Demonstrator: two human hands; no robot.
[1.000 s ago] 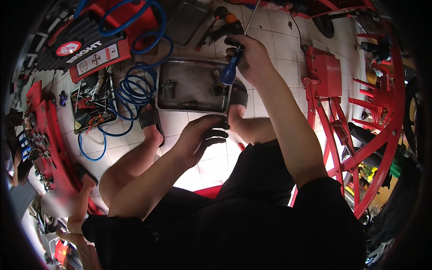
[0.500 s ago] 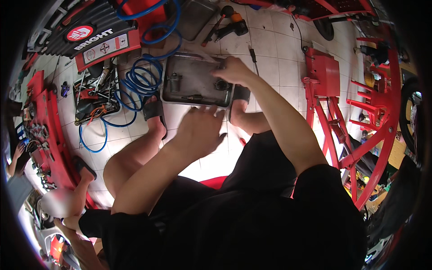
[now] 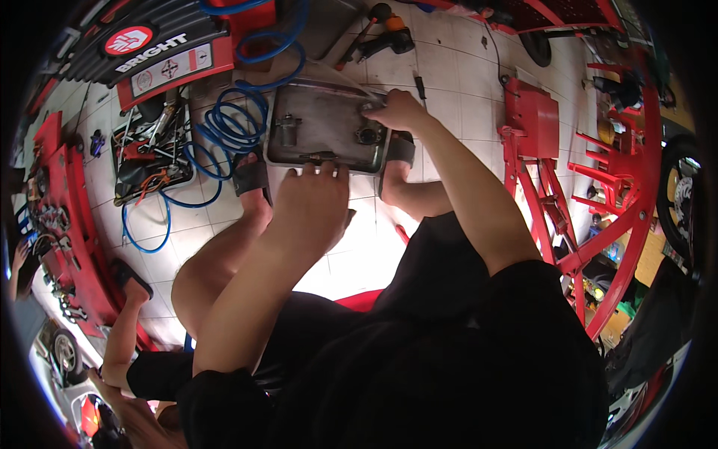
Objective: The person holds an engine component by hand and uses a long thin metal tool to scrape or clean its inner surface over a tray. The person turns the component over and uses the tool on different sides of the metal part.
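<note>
A grey metal tray (image 3: 280, 159) stands on the floor between my feet. Inside are a small metal cylinder-like part (image 3: 286, 135) at the left, a dark ring-shaped part (image 3: 367, 135) at the right, and a slim dark piece (image 3: 320, 158) along the near wall. My left hand (image 3: 313, 202) is open, fingers stretched forward to the near rim beside the slim piece; whether they touch it I cannot tell. Over the tray's far right corner, my right hand (image 3: 400, 111) has its fingers bent and closed together. Whatever may be between its fingertips is too small to name.
A coiled blue hose (image 3: 230, 127) lies left of the tray, beside a tool tray (image 3: 123, 191) full of tools. Beyond are an orange-black power tool (image 3: 389, 43) and a screwdriver (image 3: 420, 88). A red metal stand (image 3: 535, 123) is at right. Another person's leg (image 3: 126, 322) shows at left.
My left hand has moved forward and slightly left, to the tray's near rim. My right hand has moved from above the ring-shaped part toward the far right corner.
</note>
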